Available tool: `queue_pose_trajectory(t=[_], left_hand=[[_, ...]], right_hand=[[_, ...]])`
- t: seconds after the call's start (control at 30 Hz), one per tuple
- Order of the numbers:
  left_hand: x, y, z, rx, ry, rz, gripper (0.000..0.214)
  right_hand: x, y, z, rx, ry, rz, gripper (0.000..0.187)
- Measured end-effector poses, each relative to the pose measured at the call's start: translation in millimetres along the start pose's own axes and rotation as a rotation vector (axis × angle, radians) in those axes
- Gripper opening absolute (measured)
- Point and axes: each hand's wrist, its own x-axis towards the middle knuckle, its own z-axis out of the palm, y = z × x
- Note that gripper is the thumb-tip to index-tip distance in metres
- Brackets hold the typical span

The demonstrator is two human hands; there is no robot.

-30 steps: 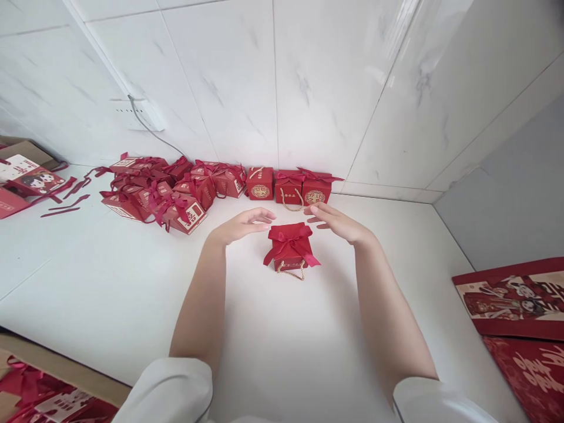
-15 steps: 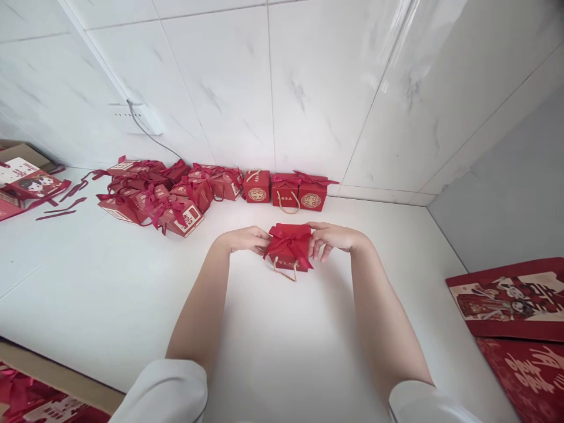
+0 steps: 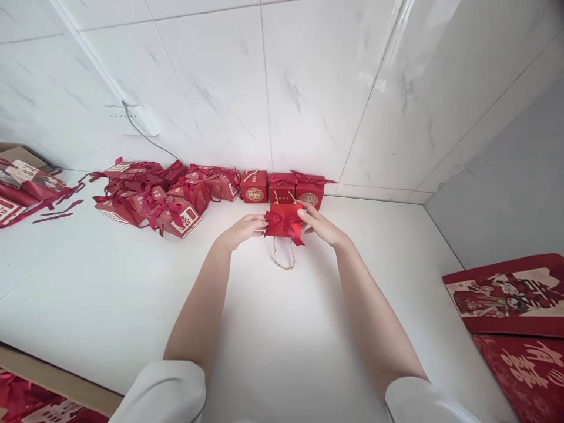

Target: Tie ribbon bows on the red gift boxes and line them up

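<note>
A small red gift box (image 3: 282, 226) with a ribbon bow on top is held between my two hands, its top face tilted toward me. A gold cord handle (image 3: 284, 267) hangs from its near side, and another stands up behind it. My left hand (image 3: 244, 230) grips the box's left side, fingers partly behind it. My right hand (image 3: 321, 224) grips the right side with the thumb on the upper edge. Just beyond it stand red gift boxes with bows (image 3: 311, 197) and one without a visible bow (image 3: 254, 187).
A heap of ribboned red boxes (image 3: 152, 197) lies left along the tiled wall. Loose ribbon strips (image 3: 59, 212) and more red packaging (image 3: 26, 182) sit farther left. Large red bags (image 3: 506, 296) lie at the right. A carton (image 3: 53, 376) with red boxes stands at lower left.
Both hands have moved the gift box away from me toward the row by the wall and tipped its top toward me. My right thumb now shows on its upper edge.
</note>
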Motion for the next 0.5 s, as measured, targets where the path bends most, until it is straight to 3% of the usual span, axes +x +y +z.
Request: queue_pose_trajectory(t=[0.17, 0.27, 0.4, 0.5], left_hand=[[-3.9, 4.4, 7.4, 0.128, -0.052, 0.100, 0.044], [-4.7, 5.5, 14.4, 0.233, 0.057, 0.129, 0.042], [-4.2, 7.2, 23.6, 0.415, 0.213, 0.147, 0.031], [-4.2, 8.3, 26.3, 0.424, 0.234, 0.168, 0.029]], right_hand=[[-0.6, -0.3, 0.5, -0.066, 0.025, -0.028, 0.077], [0.0, -1.0, 3.5, -0.103, 0.037, -0.027, 0.079], [3.9, 0.2, 13.5, -0.243, 0.208, -0.033, 0.075], [7.9, 3.7, 21.1, -0.323, 0.286, -0.062, 0.066]])
